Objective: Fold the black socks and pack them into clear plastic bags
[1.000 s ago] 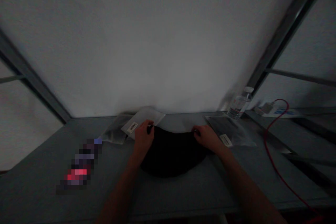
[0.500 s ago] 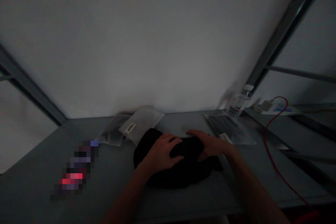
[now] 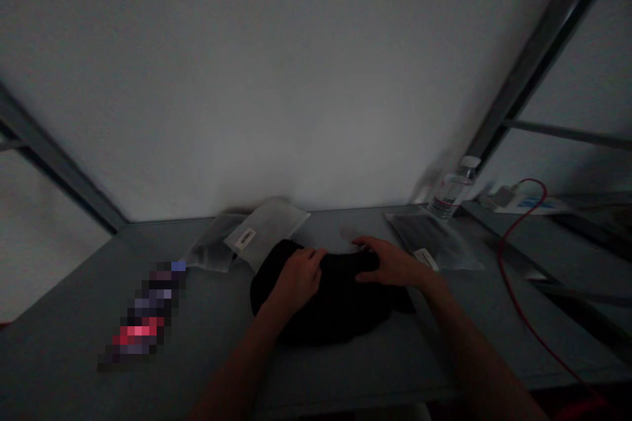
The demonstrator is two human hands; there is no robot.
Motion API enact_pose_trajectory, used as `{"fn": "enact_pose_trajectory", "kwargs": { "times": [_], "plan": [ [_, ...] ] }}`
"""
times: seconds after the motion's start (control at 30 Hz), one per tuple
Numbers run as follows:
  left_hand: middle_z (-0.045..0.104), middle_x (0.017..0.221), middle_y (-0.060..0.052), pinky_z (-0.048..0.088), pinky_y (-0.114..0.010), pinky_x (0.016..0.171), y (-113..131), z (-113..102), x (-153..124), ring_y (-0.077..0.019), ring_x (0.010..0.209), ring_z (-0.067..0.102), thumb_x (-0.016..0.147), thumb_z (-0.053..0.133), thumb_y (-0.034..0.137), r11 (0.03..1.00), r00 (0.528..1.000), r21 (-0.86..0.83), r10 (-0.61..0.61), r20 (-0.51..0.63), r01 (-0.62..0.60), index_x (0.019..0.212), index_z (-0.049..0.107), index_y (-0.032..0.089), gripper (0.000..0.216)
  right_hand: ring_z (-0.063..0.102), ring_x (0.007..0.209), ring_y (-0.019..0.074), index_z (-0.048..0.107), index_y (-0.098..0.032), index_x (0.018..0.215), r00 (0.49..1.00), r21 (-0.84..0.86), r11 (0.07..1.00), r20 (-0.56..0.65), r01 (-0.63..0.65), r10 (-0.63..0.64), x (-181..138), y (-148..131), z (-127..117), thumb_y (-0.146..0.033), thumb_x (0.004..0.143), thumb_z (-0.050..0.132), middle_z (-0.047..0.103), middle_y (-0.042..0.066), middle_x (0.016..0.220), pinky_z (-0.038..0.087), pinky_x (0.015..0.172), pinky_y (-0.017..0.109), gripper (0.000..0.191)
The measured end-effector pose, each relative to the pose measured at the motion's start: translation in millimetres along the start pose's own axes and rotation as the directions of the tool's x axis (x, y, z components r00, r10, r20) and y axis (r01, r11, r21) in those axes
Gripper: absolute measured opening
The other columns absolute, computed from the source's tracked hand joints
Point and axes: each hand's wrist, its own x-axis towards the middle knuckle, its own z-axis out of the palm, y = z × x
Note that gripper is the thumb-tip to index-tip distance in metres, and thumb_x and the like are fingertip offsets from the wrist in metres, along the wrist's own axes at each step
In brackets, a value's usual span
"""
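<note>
A soft black cloth item (image 3: 340, 309) lies bunched on the grey tabletop; in the dim light its exact kind cannot be made out. My left hand (image 3: 301, 279) rests on its left part, fingers bent together and closed on the fabric. At the upper right edge, my right hand (image 3: 390, 264) has the cloth between thumb and fingers. A small dark flap of the item sticks out below my right wrist.
Clear plastic bags with a label (image 3: 269, 227) lie behind the cloth, and another bag (image 3: 439, 243) lies to the right. Beside it stands a water bottle (image 3: 451, 192). A red cable (image 3: 508, 289) runs down the right side. A blurred-out object (image 3: 143, 316) lies left.
My left hand's fingers have drawn together on the cloth, and its thumb has tucked in. My right hand has shifted slightly, its thumb higher. The cloth's top looks flatter between them.
</note>
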Motion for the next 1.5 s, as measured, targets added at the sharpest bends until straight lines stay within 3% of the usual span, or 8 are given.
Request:
{"fn": "enact_pose_trajectory", "kwargs": {
  "times": [0.27, 0.43, 0.57, 0.77, 0.87, 1.1, 1.27, 1.5],
  "plan": [
    [0.063, 0.118, -0.01, 0.049, -0.039, 0.097, -13, 5, 14, -0.0223, 0.11, 0.062, 0.093, 0.047, 0.013, 0.979, 0.893, -0.132, -0.194, -0.405, 0.153, 0.113, 0.057, 0.02, 0.024, 0.066, 0.098, 0.0223, 0.061, -0.019, 0.114, 0.967, 0.029, 1.0, -0.254, 0.013, -0.005, 15, 4, 4, -0.01, 0.077, 0.056, 0.071, 0.009, 0.105, 0.047, 0.093, 0.038, 0.038],
    [0.049, 0.137, -0.012, 0.043, -0.045, 0.105, -12, 2, 12, -0.0256, 0.128, 0.047, 0.091, 0.047, 0.01, 0.989, 0.853, -0.024, -0.138, -0.504, 0.145, 0.118, 0.056, 0.022, 0.031, 0.062, 0.102, 0.0274, 0.059, -0.015, 0.11, 0.757, 0.031, 0.991, -0.642, -0.133, 0.122, 29, 18, 14, -0.033, 0.09, 0.052, 0.066, 0.015, 0.107, 0.047, 0.093, 0.043, 0.028],
    [0.063, 0.107, -0.008, 0.049, -0.036, 0.094, 2, 2, 5, -0.0207, 0.103, 0.06, 0.091, 0.046, 0.013, 0.998, 0.94, -0.067, -0.031, -0.341, 0.009, 0.099, 0.063, 0.021, 0.021, 0.053, 0.112, 0.0323, 0.06, -0.017, 0.108, 0.661, -0.053, 0.982, -0.746, -0.18, 0.081, 29, 21, 18, -0.036, 0.085, 0.059, 0.061, 0.017, 0.114, 0.042, 0.098, 0.049, 0.03],
    [0.066, 0.085, -0.003, 0.046, -0.025, 0.072, 9, -5, 0, -0.0155, 0.077, 0.062, 0.085, 0.053, 0.015, 0.982, 1.0, -0.186, 0.017, 0.022, -0.012, 0.09, 0.064, 0.02, 0.013, 0.064, 0.073, 0.0184, 0.061, -0.018, 0.098, 0.96, 0.318, 0.947, -0.273, 0.035, 0.057, 20, 4, 5, -0.039, 0.079, 0.065, 0.068, 0.004, 0.081, 0.051, 0.071, 0.032, 0.028],
    [0.066, 0.076, 0.0, 0.043, -0.024, 0.065, -1, -6, -1, -0.0149, 0.07, 0.062, 0.082, 0.06, 0.02, 0.968, 0.992, -0.243, -0.034, 0.122, 0.063, 0.093, 0.065, 0.02, 0.012, 0.062, 0.071, 0.0157, 0.061, -0.018, 0.089, 0.999, 0.336, 0.941, -0.011, 0.041, -0.039, 14, 1, 0, -0.039, 0.077, 0.067, 0.066, 0.001, 0.077, 0.048, 0.065, 0.027, 0.026],
    [0.067, 0.072, 0.001, 0.043, -0.023, 0.061, -14, -1, -4, -0.0147, 0.067, 0.063, 0.077, 0.068, 0.028, 0.93, 0.96, -0.336, -0.052, 0.277, 0.147, 0.098, 0.063, 0.019, 0.023, 0.063, 0.064, 0.014, 0.065, -0.017, 0.094, 0.9, 0.27, 0.956, 0.436, -0.117, -0.012, -13, -10, -31, -0.04, 0.077, 0.068, 0.069, 0.002, 0.074, 0.045, 0.054, 0.021, 0.028],
    [0.068, 0.073, 0.001, 0.042, -0.024, 0.062, -8, -4, -3, -0.0153, 0.067, 0.063, 0.077, 0.068, 0.026, 0.935, 0.957, -0.318, -0.063, 0.284, 0.156, 0.1, 0.063, 0.019, 0.025, 0.048, 0.035, 0.0079, 0.059, -0.018, 0.111, 0.661, 0.353, 0.894, 0.745, -0.276, -0.09, -19, -21, -47, -0.053, 0.076, 0.069, 0.067, -0.004, 0.057, 0.036, 0.035, 0.017, 0.05],
    [0.066, 0.074, 0.0, 0.043, -0.025, 0.063, -7, -6, -4, -0.0163, 0.068, 0.063, 0.078, 0.066, 0.027, 0.95, 0.959, -0.29, -0.036, 0.281, 0.12, 0.103, 0.063, 0.019, 0.026, 0.063, 0.049, 0.013, 0.051, -0.019, 0.097, 0.694, 0.382, 0.863, 0.718, -0.331, -0.051, -13, -13, -24, -0.051, 0.056, 0.084, 0.066, -0.005, 0.059, 0.048, 0.045, 0.02, 0.061]
  ]
}}
